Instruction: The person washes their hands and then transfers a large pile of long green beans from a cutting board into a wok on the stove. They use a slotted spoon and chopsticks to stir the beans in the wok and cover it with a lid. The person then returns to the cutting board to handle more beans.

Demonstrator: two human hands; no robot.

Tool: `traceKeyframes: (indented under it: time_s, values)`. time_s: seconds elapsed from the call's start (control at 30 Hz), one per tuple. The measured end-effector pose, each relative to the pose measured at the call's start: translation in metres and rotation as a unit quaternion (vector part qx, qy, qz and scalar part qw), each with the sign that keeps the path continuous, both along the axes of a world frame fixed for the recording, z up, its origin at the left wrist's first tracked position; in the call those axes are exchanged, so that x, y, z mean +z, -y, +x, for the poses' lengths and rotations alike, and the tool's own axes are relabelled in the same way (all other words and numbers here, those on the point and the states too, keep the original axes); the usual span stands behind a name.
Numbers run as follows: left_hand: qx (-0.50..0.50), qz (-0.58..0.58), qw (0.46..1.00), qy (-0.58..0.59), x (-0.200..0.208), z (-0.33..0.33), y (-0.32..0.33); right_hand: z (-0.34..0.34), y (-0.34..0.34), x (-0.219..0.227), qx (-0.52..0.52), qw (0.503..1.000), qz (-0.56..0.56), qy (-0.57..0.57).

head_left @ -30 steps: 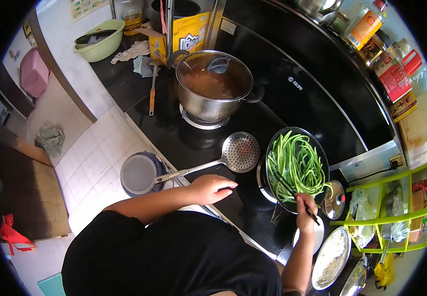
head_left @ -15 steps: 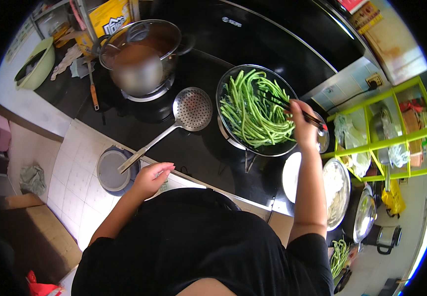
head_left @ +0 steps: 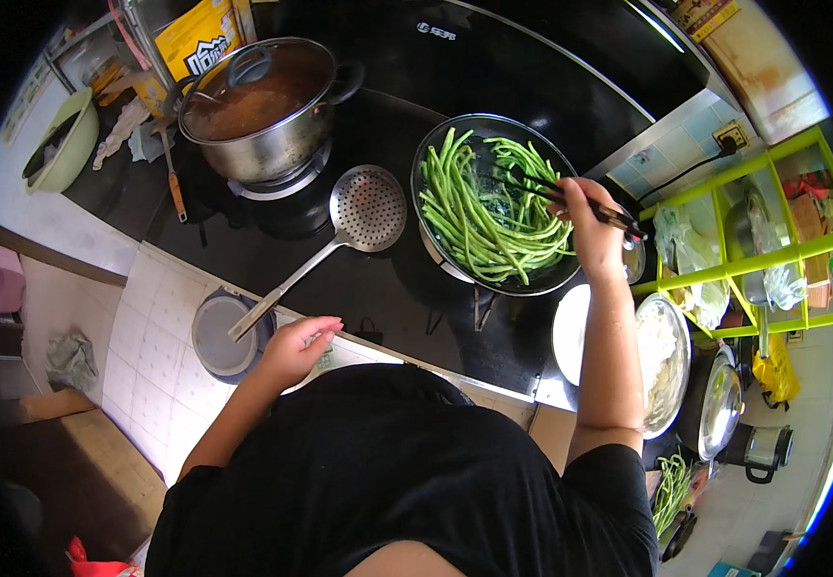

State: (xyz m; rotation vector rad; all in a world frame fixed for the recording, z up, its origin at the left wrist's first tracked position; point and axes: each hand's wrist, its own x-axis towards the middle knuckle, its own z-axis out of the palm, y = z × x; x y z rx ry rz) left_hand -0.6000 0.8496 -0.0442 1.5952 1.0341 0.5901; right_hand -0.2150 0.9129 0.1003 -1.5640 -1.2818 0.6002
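Observation:
My right hand is closed round a pair of dark chopsticks, whose tips reach in among the long green beans. The beans fill much of a black wok on the stove, and some liquid shows between them. My left hand holds nothing; it hovers by the counter's front edge, its fingers stretched out. Nearest to it is the handle of a skimmer with a round perforated head, which lies on the black stove top and juts over the edge.
A steel pot of brownish liquid stands on the left burner. To the right are a white plate, a bowl of pale food, a lidded pan and a green shelf rack. A grey-lidded bin stands below the front edge.
The chopsticks have shifted left and up within the wok, opening a gap among the beans near its middle. The view has tilted slightly. My left hand keeps its place.

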Motion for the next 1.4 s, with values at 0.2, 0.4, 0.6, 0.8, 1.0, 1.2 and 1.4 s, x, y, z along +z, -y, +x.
traceKeyframes:
  time_s: [0.2, 0.4, 0.6, 0.8, 1.0, 1.2, 1.4]
  values:
    - [-0.024, 0.006, 1.0, 0.009, -0.001, 0.005, -0.007, -0.01, -0.028, -0.049, 0.042, 0.996, -0.01, 0.076]
    - [-0.012, -0.011, 1.0, 0.02, -0.01, 0.001, -0.009, 0.027, -0.029, -0.073, -0.032, 0.998, -0.02, 0.045]
    - [-0.014, -0.014, 0.999, 0.028, -0.011, -0.003, -0.006, 0.023, 0.005, -0.025, -0.069, 0.998, 0.005, 0.009]
    - [-0.016, -0.027, 0.999, 0.033, -0.018, -0.004, -0.006, 0.063, 0.002, -0.028, -0.19, 0.958, 0.078, 0.201]
    - [-0.025, -0.019, 0.999, 0.042, -0.01, 0.001, -0.012, 0.044, -0.031, -0.065, -0.136, 0.978, -0.022, 0.159]
    - [-0.025, -0.042, 0.998, 0.035, -0.013, 0.0, -0.01, 0.025, -0.01, -0.042, -0.072, 0.987, -0.04, 0.138]
    - [-0.026, -0.071, 0.997, 0.02, -0.015, -0.006, -0.009, 0.06, 0.067, -0.013, -0.225, 0.969, 0.101, 0.024]
